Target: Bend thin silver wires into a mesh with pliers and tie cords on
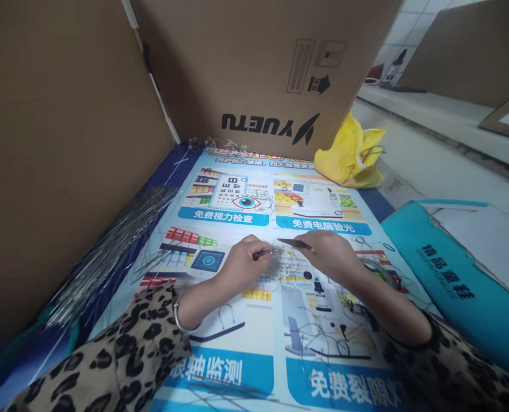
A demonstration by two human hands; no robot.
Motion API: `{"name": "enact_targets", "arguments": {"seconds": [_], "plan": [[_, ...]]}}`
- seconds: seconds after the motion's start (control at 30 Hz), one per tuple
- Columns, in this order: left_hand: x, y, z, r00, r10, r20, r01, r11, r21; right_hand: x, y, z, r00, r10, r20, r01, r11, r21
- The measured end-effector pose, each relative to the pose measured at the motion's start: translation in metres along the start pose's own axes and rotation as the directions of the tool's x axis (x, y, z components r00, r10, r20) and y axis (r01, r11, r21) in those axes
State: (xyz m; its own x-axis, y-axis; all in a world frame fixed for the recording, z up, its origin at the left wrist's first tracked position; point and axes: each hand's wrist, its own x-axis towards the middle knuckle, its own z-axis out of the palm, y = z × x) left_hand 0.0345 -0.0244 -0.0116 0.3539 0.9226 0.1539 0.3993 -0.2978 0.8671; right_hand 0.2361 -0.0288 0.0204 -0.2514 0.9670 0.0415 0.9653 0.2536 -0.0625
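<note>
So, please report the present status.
Left hand pinching thin silvery looped wire. Right hand gripping slim dark pointed metal tool beside it. Loose thin grey wires lying nearer the camera.

Lt dim/cool | L cardboard [66, 143] shadowed | edges stretched, wide-ang. | wire bundle [108, 252] blurry

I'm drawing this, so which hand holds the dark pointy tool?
The right hand: the dark pointed tool sticks out of it. The left hand has thin wire at its fingertips instead.

overhead: free | midway: wire loops [285, 264] | right: teal box [445, 269] | ahead: carton [237, 68]
</note>
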Motion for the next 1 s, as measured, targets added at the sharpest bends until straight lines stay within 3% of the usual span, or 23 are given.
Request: {"name": "enact_targets", "arguments": {"seconds": [0.67,1.0], "plan": [[-0.001,-0.003,0.0,0.999,0.015,0.046,-0.014,1.0,-0.016,-0.002,-0.007,0.01,0.998,-0.008,-0.068,0.024,0.97,0.241],[0.001,-0.001,-0.001,0.999,-0.048,0.026,0.05,0.994,-0.101,-0.001,-0.009,0.018,0.998,0.017,-0.067,0.008,0.937,0.35]]}}
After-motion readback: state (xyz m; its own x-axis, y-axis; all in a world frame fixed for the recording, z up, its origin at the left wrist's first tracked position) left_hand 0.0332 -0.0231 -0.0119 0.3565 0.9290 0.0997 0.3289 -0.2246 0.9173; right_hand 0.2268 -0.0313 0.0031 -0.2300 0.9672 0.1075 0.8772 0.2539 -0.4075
